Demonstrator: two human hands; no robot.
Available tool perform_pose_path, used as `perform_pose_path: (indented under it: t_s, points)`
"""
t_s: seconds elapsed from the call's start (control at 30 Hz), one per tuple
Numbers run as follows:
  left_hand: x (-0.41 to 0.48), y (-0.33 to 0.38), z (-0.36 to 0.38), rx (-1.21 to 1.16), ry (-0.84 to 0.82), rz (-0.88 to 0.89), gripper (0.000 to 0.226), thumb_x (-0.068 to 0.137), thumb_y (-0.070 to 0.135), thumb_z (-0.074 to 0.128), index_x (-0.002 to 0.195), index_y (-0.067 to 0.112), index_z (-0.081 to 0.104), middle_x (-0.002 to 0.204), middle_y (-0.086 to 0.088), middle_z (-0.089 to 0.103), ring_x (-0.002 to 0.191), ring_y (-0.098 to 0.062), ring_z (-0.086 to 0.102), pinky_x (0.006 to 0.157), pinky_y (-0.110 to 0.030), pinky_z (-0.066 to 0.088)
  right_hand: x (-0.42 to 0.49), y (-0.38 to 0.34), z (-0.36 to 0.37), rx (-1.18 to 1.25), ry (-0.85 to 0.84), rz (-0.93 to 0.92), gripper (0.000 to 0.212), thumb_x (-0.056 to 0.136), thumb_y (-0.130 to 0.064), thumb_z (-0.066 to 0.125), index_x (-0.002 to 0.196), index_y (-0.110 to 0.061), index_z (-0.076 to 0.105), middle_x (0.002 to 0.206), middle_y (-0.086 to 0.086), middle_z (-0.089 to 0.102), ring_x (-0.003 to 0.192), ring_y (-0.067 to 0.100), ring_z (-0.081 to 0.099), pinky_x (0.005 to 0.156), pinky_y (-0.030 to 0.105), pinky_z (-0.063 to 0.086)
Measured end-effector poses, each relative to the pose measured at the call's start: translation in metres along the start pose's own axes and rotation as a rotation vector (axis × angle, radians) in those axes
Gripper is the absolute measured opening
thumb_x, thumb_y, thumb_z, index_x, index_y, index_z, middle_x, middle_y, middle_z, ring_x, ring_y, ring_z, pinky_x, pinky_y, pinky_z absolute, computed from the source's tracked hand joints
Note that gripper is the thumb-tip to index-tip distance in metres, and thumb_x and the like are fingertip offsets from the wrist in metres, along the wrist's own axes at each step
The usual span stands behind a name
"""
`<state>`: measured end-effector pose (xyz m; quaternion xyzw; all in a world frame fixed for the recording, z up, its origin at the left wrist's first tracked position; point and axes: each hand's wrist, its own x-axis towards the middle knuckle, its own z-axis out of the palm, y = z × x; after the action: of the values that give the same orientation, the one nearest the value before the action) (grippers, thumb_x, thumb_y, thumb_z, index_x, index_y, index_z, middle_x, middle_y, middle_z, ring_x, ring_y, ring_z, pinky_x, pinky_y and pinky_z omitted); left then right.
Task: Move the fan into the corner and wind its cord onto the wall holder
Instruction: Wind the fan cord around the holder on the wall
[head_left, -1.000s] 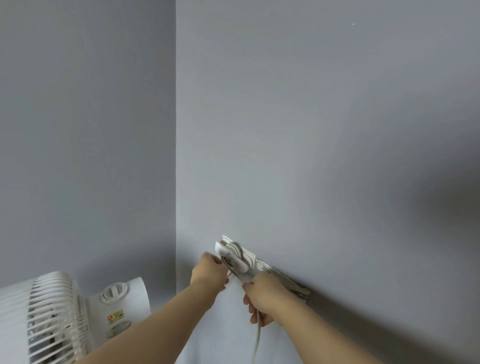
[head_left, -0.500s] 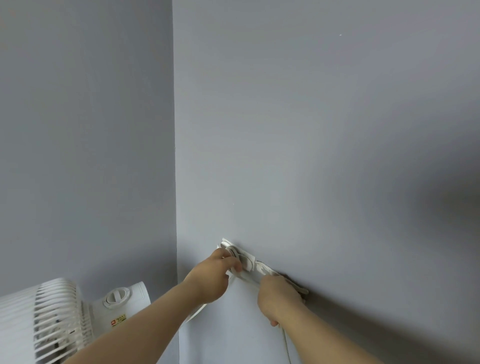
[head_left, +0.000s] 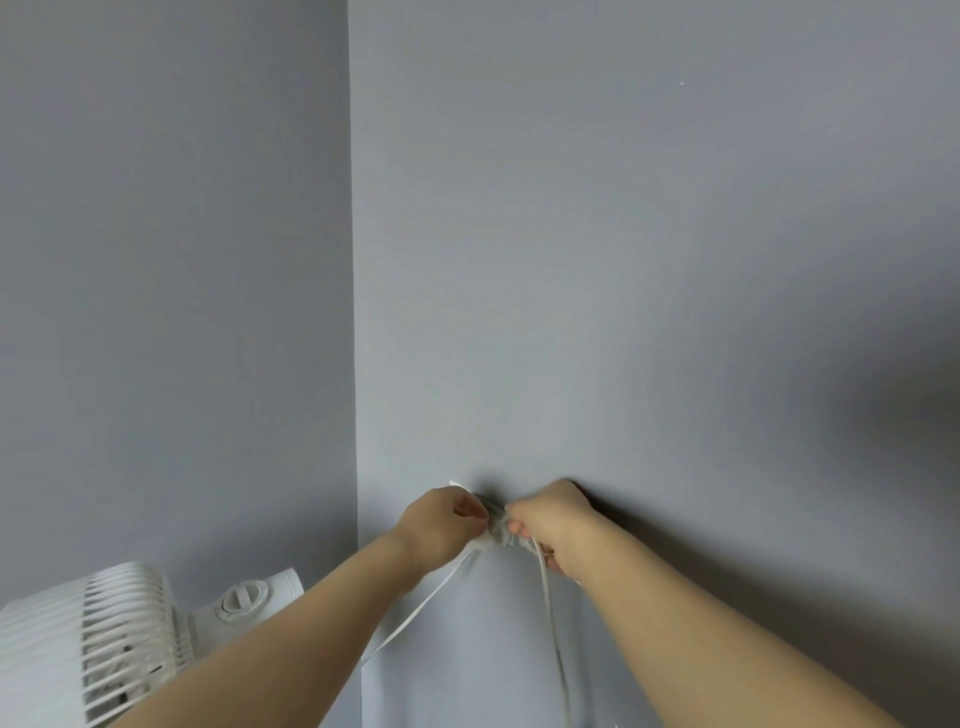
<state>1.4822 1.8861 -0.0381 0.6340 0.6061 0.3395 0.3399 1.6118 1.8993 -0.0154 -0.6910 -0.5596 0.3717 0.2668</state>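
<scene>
Fan, seen in our head view low at left beside the grey wall corner, sends its cord up to the wall holder, which our left hand pinches while our right hand grips the cord.

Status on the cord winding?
Left hand grips holder; right hand pinches cord. Two cord strands hang below holder. Fan by corner. Nothing blocking.
</scene>
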Motion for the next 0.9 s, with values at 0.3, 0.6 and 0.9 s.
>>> perform_pose_path:
  t_s: [0.3, 0.6, 0.9]
  points:
    - [-0.016, 0.011, 0.001, -0.301, -0.080, -0.139, 0.017, 0.088, 0.015, 0.057, 0.072, 0.021, 0.055, 0.076, 0.005, 0.059, 0.055, -0.008, 0.049, 0.045, -0.016, 0.026, -0.011, -0.013, -0.005, 0.376, -0.103, 0.125, 0.037, 0.098, -0.006, 0.046, 0.061, -0.007, 0.049, 0.017, -0.006, 0.036, 0.013, 0.003, 0.028, 0.026, 0.004, 0.021]
    - [-0.015, 0.016, -0.004, -0.560, -0.029, -0.157, 0.027, 0.082, 0.005, 0.068, 0.072, 0.017, 0.045, 0.050, -0.001, 0.058, 0.036, -0.007, 0.050, 0.034, -0.014, 0.037, -0.013, -0.011, -0.003, 0.497, -0.107, 0.128, 0.037, 0.097, -0.007, 0.047, 0.061, -0.011, 0.045, 0.058, 0.000, 0.041, 0.037, 0.007, 0.040, 0.023, 0.001, 0.019]
    - [-0.013, 0.019, 0.005, -0.297, 0.068, -0.060, 0.023, 0.080, -0.002, 0.059, 0.075, 0.016, 0.045, 0.067, -0.003, 0.058, 0.042, -0.008, 0.055, 0.035, -0.014, 0.035, -0.013, -0.011, 0.006, 0.403, -0.090, 0.086, 0.036, 0.089, -0.010, 0.061, 0.056, -0.011, 0.046, 0.042, -0.001, 0.040, 0.034, 0.008, 0.033, 0.026, 0.010, 0.023]
